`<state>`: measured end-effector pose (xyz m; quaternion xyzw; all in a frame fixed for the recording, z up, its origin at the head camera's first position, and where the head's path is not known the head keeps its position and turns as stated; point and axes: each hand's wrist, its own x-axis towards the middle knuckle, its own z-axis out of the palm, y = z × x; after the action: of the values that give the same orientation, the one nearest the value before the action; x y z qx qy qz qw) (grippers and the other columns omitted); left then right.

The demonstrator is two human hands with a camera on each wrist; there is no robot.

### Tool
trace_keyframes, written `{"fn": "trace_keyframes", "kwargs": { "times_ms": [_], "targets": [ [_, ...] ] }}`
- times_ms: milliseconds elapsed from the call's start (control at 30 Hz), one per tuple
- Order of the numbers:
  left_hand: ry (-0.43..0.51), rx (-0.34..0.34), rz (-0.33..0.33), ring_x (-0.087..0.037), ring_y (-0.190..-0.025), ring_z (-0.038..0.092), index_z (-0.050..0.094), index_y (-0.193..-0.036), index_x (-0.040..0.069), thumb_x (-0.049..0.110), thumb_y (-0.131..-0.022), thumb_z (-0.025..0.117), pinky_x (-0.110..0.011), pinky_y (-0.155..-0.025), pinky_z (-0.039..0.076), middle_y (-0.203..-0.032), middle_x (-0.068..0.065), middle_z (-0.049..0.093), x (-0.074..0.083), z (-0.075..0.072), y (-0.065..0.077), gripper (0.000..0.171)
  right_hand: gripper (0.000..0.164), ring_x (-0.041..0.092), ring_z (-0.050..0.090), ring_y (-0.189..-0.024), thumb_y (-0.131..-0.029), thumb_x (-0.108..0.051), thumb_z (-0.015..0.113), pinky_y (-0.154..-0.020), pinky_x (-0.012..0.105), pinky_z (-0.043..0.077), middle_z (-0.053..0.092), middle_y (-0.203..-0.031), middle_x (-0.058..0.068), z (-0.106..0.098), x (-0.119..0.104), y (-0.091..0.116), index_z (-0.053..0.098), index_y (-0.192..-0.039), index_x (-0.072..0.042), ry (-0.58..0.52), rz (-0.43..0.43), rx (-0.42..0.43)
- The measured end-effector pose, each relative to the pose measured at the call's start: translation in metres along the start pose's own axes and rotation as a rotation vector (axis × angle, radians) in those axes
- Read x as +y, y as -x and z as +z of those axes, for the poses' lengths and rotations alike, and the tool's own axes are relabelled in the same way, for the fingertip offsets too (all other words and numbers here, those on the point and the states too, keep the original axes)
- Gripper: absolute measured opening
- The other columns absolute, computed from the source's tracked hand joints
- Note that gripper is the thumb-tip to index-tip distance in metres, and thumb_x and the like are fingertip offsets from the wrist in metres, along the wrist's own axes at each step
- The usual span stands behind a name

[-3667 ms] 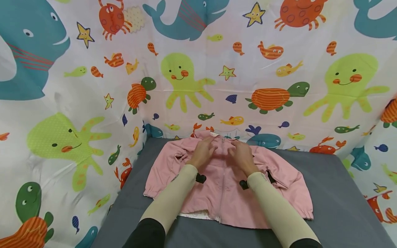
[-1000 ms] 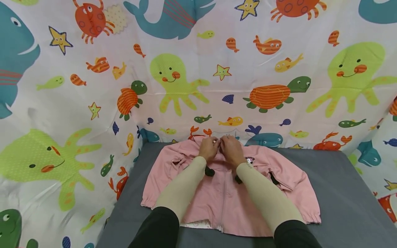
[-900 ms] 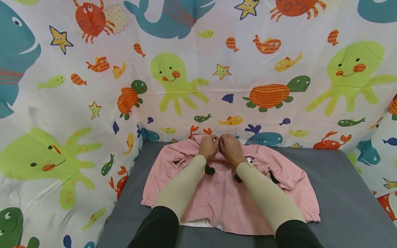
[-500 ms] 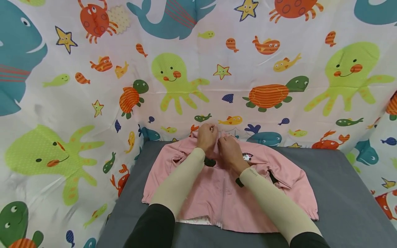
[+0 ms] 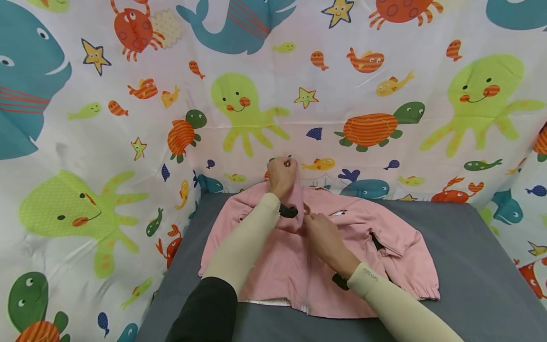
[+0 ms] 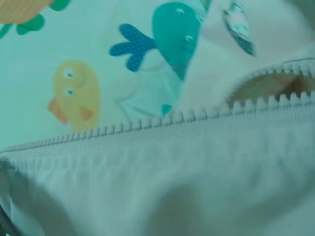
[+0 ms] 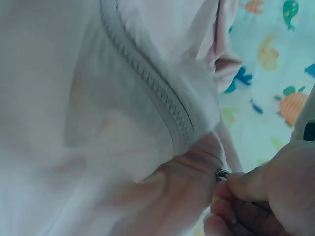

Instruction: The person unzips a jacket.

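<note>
**Sea-creature curtain (image 5: 333,90) backs a pink jacket (image 5: 286,266) with its front partly unzipped**

Printed octopuses, whales, turtles and fish cover the white cloth, which hangs behind and on both sides of a dark grey table (image 5: 466,266). On that tabletop lies the jacket, front up, its collar end towards the back cloth and its hem towards the person. Its sleeves spread out to either side; the one on the person's left is partly hidden by the forearm.

Near the collar end, the left hand (image 5: 282,176) has its fingers curled tightly on the upper front edge and holds that panel up off the rest, so the fabric stands steeply beneath it. The right hand (image 5: 326,237) is lower, beside the centre line; from its wrist camera, thumb and fingers pinch a small metal pull (image 7: 221,173).

Close up from the left wrist, a row of pale zip teeth (image 6: 197,115) runs along the lifted edge, apart from the opposite row over part of its length. Further down, the zip line (image 5: 306,285) continues to the hem, where a strip of white lining (image 5: 273,302) shows. A small printed emblem (image 5: 339,213) sits on the chest, just beyond the right hand. Pale sleeves (image 5: 239,247) cover the person's forearms.
</note>
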<state>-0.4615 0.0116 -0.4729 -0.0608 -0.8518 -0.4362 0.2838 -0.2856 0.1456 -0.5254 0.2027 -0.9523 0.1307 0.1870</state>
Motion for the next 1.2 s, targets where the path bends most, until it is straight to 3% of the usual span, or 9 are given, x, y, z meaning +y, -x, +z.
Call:
{"fn": "trace_keyframes", "kwargs": {
  "times_ms": [200,367,733,1000,1200],
  "targets": [
    [-0.005,0.046,-0.018,-0.021,-0.064,0.061,0.073,-0.064,0.015,0.020,-0.098,0.064,-0.034,-0.063,0.047,-0.065,-0.001,0.068,0.009,-0.010,-0.013,0.035,0.010,0.029,0.065,-0.074,-0.093,-0.006,0.084,-0.067,0.041,0.059,0.068,-0.079,0.008,-0.006,-0.014,0.021,0.074,-0.092,-0.007,0.018,-0.070,0.019],
    [0.005,0.085,-0.035,-0.023,-0.072,0.069,0.076,-0.069,0.014,0.022,-0.100,0.065,-0.039,-0.067,0.053,-0.071,-0.003,0.074,0.017,-0.018,-0.023,0.034,0.013,0.026,0.065,-0.070,-0.089,0.005,0.080,-0.062,0.040,0.057,0.065,-0.076,0.007,-0.009,-0.028,0.041,0.074,-0.087,-0.007,0.021,-0.131,-0.014],
    [0.041,0.125,-0.075,-0.023,-0.075,0.072,0.084,-0.078,0.011,0.024,-0.102,0.067,-0.040,-0.072,0.055,-0.076,-0.005,0.078,0.026,-0.024,-0.035,0.032,0.024,0.025,0.062,-0.063,-0.078,0.003,0.083,-0.055,0.039,0.054,0.064,-0.070,0.005,-0.025,-0.048,0.082,0.064,-0.074,-0.010,0.043,-0.225,-0.072],
    [0.015,0.240,-0.091,-0.030,-0.082,0.077,0.089,-0.090,0.013,0.029,-0.103,0.067,-0.044,-0.077,0.059,-0.079,-0.007,0.081,0.033,-0.029,-0.050,0.030,0.030,0.013,0.061,-0.057,-0.079,-0.004,0.087,-0.047,0.031,0.048,0.062,-0.063,-0.002,-0.030,-0.065,0.108,0.064,-0.067,-0.020,-0.086,-0.287,-0.285],
    [0.035,0.246,-0.087,-0.031,-0.090,0.075,0.090,-0.097,0.016,0.033,-0.105,0.069,-0.045,-0.084,0.056,-0.085,-0.005,0.083,0.039,-0.033,-0.054,0.028,0.037,0.009,0.060,-0.060,-0.077,-0.005,0.089,-0.053,0.029,0.049,0.060,-0.065,-0.008,-0.030,-0.075,0.121,0.059,-0.064,-0.023,-0.076,-0.324,-0.388]
  ]
}}
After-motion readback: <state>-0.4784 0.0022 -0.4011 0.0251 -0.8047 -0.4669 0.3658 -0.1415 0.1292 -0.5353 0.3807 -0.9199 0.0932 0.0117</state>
